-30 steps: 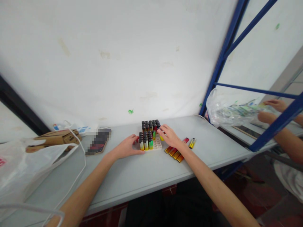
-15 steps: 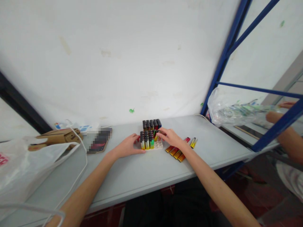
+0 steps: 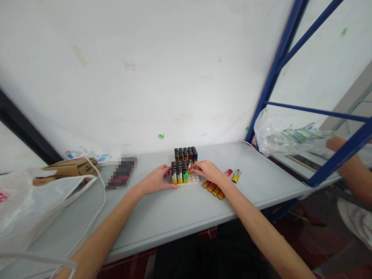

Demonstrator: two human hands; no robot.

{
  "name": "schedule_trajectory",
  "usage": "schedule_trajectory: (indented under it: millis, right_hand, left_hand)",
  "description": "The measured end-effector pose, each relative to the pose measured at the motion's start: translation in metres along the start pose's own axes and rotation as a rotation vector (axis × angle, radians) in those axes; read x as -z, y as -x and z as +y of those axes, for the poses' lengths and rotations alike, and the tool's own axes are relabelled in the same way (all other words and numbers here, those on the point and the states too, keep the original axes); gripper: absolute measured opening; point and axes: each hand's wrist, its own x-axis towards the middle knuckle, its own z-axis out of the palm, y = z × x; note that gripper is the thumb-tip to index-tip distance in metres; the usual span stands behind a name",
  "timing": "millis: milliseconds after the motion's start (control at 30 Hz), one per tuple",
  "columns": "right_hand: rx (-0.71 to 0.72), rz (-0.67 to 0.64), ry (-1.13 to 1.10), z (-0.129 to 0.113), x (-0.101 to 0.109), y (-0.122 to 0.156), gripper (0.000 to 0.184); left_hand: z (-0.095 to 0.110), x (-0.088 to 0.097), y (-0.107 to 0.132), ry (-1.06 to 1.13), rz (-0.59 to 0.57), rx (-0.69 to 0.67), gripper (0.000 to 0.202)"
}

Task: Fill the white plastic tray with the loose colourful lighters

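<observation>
Upright lighters with black tops (image 3: 180, 172) fill the left part of a white tray (image 3: 194, 179) with round holes; several holes at its right front are bare. My left hand (image 3: 158, 179) curves round the tray's left side, thumb at the front corner and fingers behind. Over the tray's right side, my right hand (image 3: 207, 170) has its fingers closed at a lighter (image 3: 189, 164) by the end of the filled rows. Its fingertips partly hide that lighter. Several gold and red lighters (image 3: 215, 190) lie flat beside my right wrist, partly under the forearm.
Behind the tray stands another block of upright lighters (image 3: 186, 154). Yellow lighters (image 3: 236, 176) lie farther right. To the left are a phone (image 3: 122, 174), a cardboard box (image 3: 69, 170), a white plastic bag (image 3: 31, 201) and a cable. Another person's arm (image 3: 348, 166) is beyond the blue frame (image 3: 269, 81).
The lighter at my right fingers was tilted and now stands more upright in the tray. My right hand has shifted slightly down; my left hand stays at the tray.
</observation>
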Motion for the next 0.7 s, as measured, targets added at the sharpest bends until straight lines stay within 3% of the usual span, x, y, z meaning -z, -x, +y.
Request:
schedule_trajectory:
  millis: [167, 333, 433, 533, 700]
  right_hand:
    - [-0.009, 0.116, -0.05, 0.01, 0.019, 0.011, 0.043]
    - [-0.078, 0.213, 0.008, 0.032, 0.047, 0.052, 0.042]
    - [-0.125, 0.134, 0.118, 0.03, 0.046, 0.085, 0.045]
    - [-0.155, -0.023, 0.211, 0.021, 0.032, 0.106, 0.055]
    - [-0.197, -0.108, 0.251, 0.021, 0.013, 0.097, 0.059]
  left_hand:
    - [-0.002, -0.001, 0.0, 0.011, 0.007, -0.008, 0.06]
    - [-0.004, -0.003, -0.001, 0.025, 0.016, -0.013, 0.062]
    - [-0.005, -0.004, -0.002, 0.031, 0.022, -0.015, 0.066]
    - [-0.003, -0.004, -0.001, 0.027, 0.017, -0.011, 0.068]
    - [-0.001, -0.004, -0.001, 0.021, 0.022, -0.004, 0.067]
